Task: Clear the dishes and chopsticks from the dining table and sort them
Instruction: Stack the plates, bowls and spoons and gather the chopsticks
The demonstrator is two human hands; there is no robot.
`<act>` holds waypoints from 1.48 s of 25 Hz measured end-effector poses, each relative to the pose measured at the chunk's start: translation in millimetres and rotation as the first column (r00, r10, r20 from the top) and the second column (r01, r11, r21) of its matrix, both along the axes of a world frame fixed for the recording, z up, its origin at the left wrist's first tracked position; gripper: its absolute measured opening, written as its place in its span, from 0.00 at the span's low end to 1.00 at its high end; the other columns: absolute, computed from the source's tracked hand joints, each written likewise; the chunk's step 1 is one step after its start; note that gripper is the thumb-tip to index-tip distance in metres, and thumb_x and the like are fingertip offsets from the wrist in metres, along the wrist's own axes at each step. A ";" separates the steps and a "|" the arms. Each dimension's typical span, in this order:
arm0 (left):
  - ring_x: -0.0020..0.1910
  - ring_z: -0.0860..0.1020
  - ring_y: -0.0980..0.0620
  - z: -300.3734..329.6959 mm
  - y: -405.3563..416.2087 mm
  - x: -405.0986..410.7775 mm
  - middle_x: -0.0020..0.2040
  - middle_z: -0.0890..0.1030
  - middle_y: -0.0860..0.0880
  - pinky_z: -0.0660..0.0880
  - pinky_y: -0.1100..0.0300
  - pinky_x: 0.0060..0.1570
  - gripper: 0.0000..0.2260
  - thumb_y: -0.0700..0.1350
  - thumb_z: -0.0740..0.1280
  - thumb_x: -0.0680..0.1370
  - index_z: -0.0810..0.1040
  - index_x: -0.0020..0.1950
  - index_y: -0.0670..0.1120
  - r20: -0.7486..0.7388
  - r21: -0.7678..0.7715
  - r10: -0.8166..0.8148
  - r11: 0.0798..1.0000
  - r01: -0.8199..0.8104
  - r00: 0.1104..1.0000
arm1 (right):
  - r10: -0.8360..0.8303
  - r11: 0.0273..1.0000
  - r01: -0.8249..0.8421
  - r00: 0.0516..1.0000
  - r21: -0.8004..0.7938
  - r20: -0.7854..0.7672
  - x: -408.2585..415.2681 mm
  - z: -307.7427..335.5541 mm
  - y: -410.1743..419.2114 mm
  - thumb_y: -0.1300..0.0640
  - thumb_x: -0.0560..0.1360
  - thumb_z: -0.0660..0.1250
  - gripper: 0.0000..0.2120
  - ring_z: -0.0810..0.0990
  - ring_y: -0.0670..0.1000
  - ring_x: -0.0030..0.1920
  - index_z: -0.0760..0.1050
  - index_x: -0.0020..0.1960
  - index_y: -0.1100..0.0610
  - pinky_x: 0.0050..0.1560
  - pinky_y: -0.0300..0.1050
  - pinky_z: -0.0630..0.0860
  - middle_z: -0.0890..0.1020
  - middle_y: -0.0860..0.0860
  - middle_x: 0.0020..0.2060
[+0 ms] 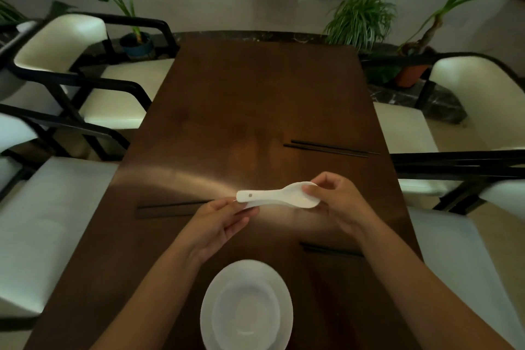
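Observation:
Above the middle of the dark wooden table [255, 88] I hold white ceramic spoons [272, 196], nested one on another; how many I cannot tell. My left hand [221, 221] grips the handle end, and my right hand [338, 202] pinches the bowl end. A stack of white bowls on a plate [246, 307] sits at the near edge, between my forearms. Three pairs of black chopsticks lie flat: one at the right [329, 148], one at the left [170, 206] partly behind my left hand, one at the near right [331, 250].
Cream chairs with black frames stand along both sides, at the left [59, 45] and at the right [477, 91]. Potted plants [360, 17] stand beyond the far end of the table, on the pale floor.

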State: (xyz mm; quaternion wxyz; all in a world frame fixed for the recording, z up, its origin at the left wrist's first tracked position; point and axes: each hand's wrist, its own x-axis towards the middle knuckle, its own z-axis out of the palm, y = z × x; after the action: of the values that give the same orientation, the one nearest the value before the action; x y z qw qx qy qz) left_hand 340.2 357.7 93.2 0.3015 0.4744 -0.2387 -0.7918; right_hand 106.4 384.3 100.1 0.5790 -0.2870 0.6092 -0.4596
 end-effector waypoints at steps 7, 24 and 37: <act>0.44 0.84 0.49 10.3 35.6 38.2 0.47 0.85 0.40 0.80 0.64 0.34 0.11 0.41 0.61 0.78 0.82 0.49 0.40 -0.075 -0.014 -0.017 1.000 0.016 0.997 | -0.028 0.997 0.015 0.984 -0.071 -0.177 40.3 -6.2 43.4 0.67 0.70 0.70 0.09 0.82 0.43 0.30 0.73 0.36 0.58 0.27 0.36 0.76 0.81 0.54 0.34; 0.41 0.84 0.51 15.4 83.7 73.4 0.48 0.83 0.42 0.79 0.65 0.36 0.08 0.38 0.65 0.76 0.79 0.54 0.41 0.310 -0.264 0.025 0.963 0.060 0.950 | 0.001 1.000 -0.011 0.906 -0.021 -0.424 99.3 -14.2 103.2 0.61 0.70 0.72 0.08 0.80 0.50 0.41 0.74 0.40 0.53 0.37 0.42 0.79 0.80 0.51 0.39; 0.44 0.83 0.48 -59.5 116.9 108.5 0.48 0.82 0.40 0.80 0.63 0.38 0.07 0.35 0.64 0.77 0.81 0.50 0.43 0.488 -0.172 0.022 0.983 0.071 0.873 | 0.272 0.960 -0.209 0.541 0.186 -0.796 145.2 -73.7 135.3 0.62 0.71 0.64 0.07 0.77 0.49 0.41 0.77 0.45 0.53 0.38 0.40 0.75 0.81 0.50 0.42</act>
State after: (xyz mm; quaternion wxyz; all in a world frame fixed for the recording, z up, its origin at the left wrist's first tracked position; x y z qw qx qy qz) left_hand 448.6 474.6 33.7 0.2642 0.6257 -0.3850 -0.6249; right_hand 251.6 519.6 26.4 0.3010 -0.5263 0.7766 -0.1712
